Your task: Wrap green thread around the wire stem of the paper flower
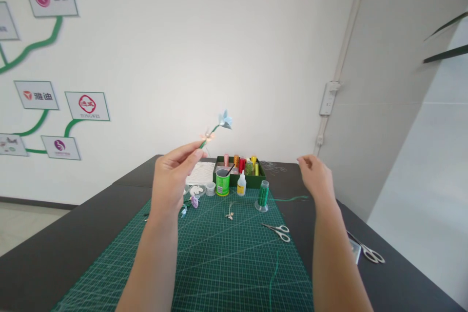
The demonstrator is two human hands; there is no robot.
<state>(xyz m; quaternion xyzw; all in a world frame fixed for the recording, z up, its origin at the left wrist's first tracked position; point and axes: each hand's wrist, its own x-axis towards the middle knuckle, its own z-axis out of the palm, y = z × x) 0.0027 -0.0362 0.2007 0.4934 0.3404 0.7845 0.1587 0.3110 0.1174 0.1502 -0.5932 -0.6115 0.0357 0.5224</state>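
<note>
Item: paper flower [224,119] on green stem, pinched in left hand [171,175], raised above cutting mat [226,263]. Right hand [316,175] open, empty. Stem best gripped low, kept steady.

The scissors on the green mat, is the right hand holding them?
No, the right hand is raised, open and empty, while the scissors lie on the mat below it.

The flower [225,120] is pale blue on a green stem [208,137]. The mat [219,263] is dark green with a fine pale grid. The counter [54,253] is black. The can [222,183] is bright green, the box [238,178] dark green, the spool [263,194] green.
</note>
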